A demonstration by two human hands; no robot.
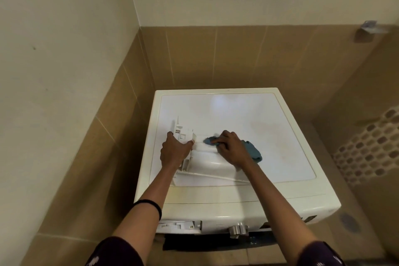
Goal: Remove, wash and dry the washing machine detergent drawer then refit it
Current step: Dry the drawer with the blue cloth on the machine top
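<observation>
The white detergent drawer [200, 157] lies on top of the washing machine [269, 127], its curved front panel toward me. My left hand [174, 153] grips the drawer's left side, thumb on its upper face. My right hand [232, 149] holds a blue cloth [252, 150] and presses it onto the drawer's flat side; part of the cloth sticks out past my fingertips. The empty drawer slot [179, 225] shows at the machine's front left.
The machine stands in a tiled corner, with walls close on the left and behind. A silver dial [238, 230] sits on the front panel. A floor drain [348, 222] and a patterned tile strip [367, 149] lie to the right.
</observation>
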